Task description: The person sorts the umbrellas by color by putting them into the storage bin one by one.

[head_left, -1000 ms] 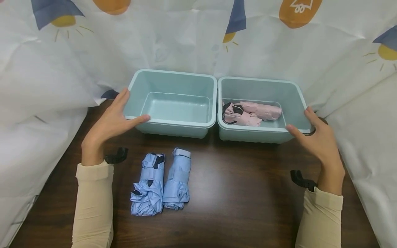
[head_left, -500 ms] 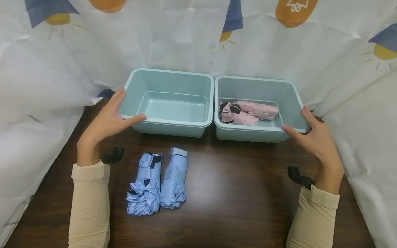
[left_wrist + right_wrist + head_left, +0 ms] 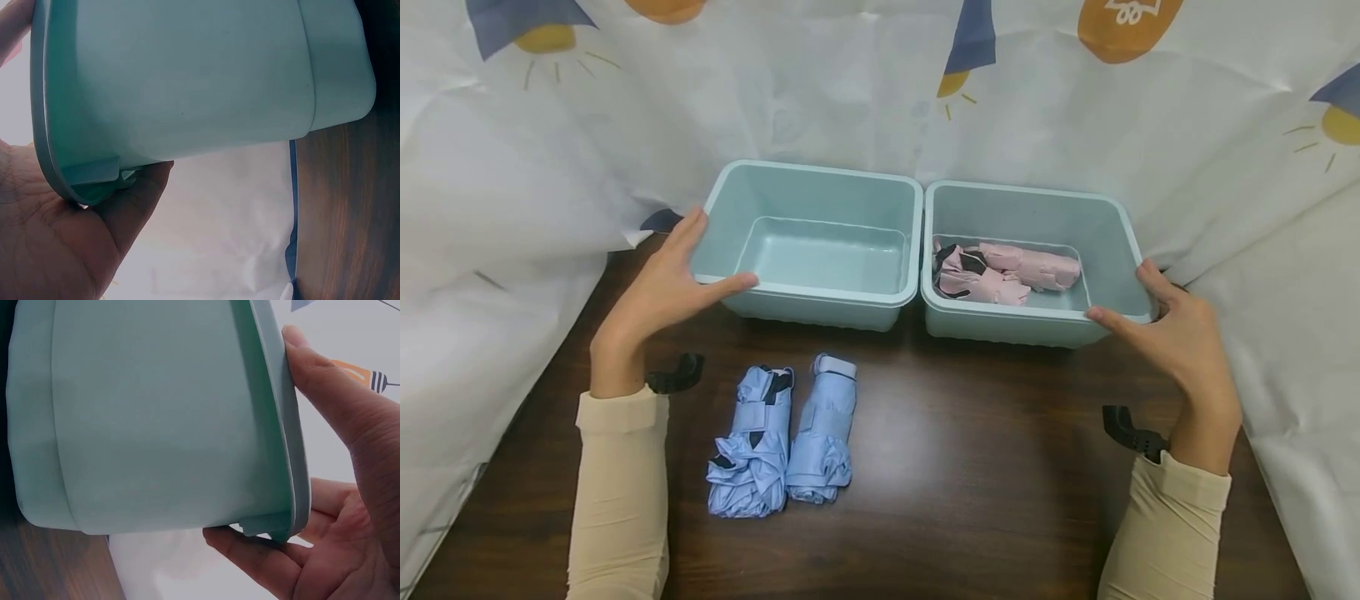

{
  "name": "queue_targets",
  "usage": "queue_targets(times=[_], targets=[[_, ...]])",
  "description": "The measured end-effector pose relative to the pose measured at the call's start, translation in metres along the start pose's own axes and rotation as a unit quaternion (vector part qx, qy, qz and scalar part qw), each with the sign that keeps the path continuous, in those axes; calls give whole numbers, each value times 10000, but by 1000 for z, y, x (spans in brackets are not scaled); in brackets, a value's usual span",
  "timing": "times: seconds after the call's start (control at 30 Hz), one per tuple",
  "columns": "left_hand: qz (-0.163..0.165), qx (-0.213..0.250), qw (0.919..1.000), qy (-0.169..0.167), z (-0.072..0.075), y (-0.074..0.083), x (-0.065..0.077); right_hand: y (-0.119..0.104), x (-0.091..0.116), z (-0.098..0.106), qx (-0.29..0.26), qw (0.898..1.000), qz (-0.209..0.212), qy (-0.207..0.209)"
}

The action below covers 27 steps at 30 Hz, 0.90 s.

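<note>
My left hand [image 3: 653,292] grips the left corner of a light teal plastic bin [image 3: 820,312], thumb on the front rim; in the left wrist view, fingers curl beneath the rim's edge. Nothing lies inside this bin. At the right, my right hand [image 3: 1183,337] holds the outer corner of a matching bin [image 3: 1000,328], its thumb over the front rim and fingers along the side. Inside that second bin are two folded pink umbrellas, one crumpled [image 3: 977,279] and one rolled neatly [image 3: 1037,267]. The bins stand side by side.
Two folded light-blue umbrellas lie side by side on the dark wooden table [image 3: 970,483]: a loosely wrapped one [image 3: 751,454] and a neater one [image 3: 823,429]. A white patterned curtain [image 3: 850,92] hangs right behind the bins and along both sides.
</note>
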<state>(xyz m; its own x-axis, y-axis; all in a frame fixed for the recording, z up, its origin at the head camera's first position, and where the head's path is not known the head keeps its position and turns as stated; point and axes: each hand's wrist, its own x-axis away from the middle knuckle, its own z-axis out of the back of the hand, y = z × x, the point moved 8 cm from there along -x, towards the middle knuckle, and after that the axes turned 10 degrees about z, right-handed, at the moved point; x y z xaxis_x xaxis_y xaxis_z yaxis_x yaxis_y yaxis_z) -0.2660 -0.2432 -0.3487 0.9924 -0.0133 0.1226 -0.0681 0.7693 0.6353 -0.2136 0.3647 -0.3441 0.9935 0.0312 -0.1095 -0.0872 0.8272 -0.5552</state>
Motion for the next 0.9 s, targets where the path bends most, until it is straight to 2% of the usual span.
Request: queue_targets(times=[0.4,0.7,0.8,0.9], targets=[[-113,-14,9998,167,1,1,0,-4,4,-5,-154,9985,521,-4],[9,-51,9998,208,-2,-3,1,-2,3,-10,-183,9978,611,-167],[31,-32,9995,313,-1,-4,7,-1,3,-9,-215,9977,624,-183],[46,51,9983,574,5,-5,19,1,1,-7,-203,9974,651,-239]])
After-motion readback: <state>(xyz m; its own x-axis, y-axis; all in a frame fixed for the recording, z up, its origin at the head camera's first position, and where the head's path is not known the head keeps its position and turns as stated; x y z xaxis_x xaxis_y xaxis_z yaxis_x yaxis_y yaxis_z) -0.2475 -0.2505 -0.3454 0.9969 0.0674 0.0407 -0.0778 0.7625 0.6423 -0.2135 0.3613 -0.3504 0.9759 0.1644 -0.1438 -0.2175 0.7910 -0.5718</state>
